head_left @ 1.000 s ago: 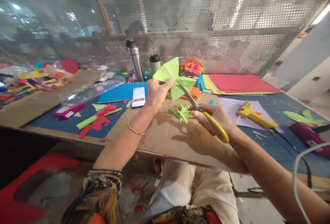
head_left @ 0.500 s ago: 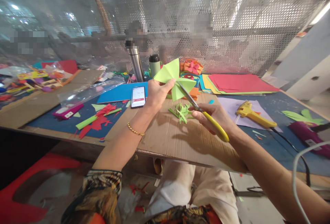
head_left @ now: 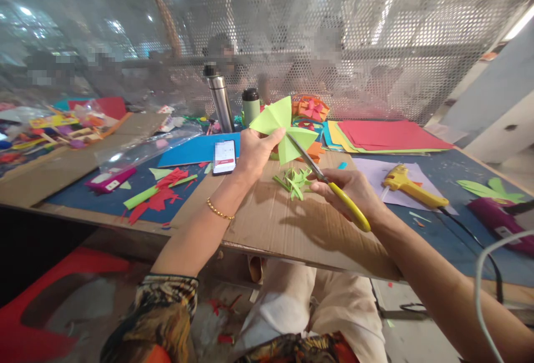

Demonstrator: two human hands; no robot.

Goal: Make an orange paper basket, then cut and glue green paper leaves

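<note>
A folded light green paper shape (head_left: 275, 118) with several pointed petals is pinched between the thumb and fingers of my left hand (head_left: 256, 151), above the cardboard sheet (head_left: 258, 218). My right hand (head_left: 346, 190) grips yellow-handled scissors (head_left: 348, 204). Their metal blades reach up and left to the paper, near its centre between two petals; whether the blades are parted is too small to tell. Beneath the paper, on the cardboard, lies a small heap of green paper scraps (head_left: 295, 182).
Left: phone (head_left: 224, 157), blue sheet (head_left: 183, 148), red scraps (head_left: 158, 199), purple device (head_left: 110, 179). Behind: steel flask (head_left: 220, 101), green bottle (head_left: 251, 108), orange paper basket (head_left: 311, 108). Right: stacked coloured paper (head_left: 392, 133), yellow glue gun (head_left: 413, 186) with cord, green leaf shapes (head_left: 488, 189).
</note>
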